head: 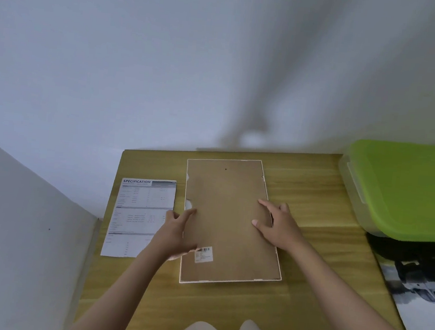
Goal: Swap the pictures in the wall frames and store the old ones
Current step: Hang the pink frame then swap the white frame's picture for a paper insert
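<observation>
A white-edged frame (232,219) lies face down in the middle of the wooden tabletop (309,253), its brown backing board up, long side running from near to far. A barcode label (204,254) sits on the board near its near left corner, and a small dark dot shows near the far edge.

The left hand (178,230) is at the frame's left edge, about halfway along: its fingers reach over the rim onto the board, lightly bent, and whether they pinch the edge cannot be told. The right hand (274,223) lies on the right part of the board with fingers nearly straight and spread apart, pointing left, palm over the right rim.

Just left of the frame, a printed sheet (137,215) headed "SPECIFICATION" lies flat on the tabletop, partly under the left wrist. At the far right stands a clear box with a green lid (410,188). Near it, on the right edge, a black-and-white picture (422,291) lies partly off the tabletop. The wall (168,53) rises behind.
</observation>
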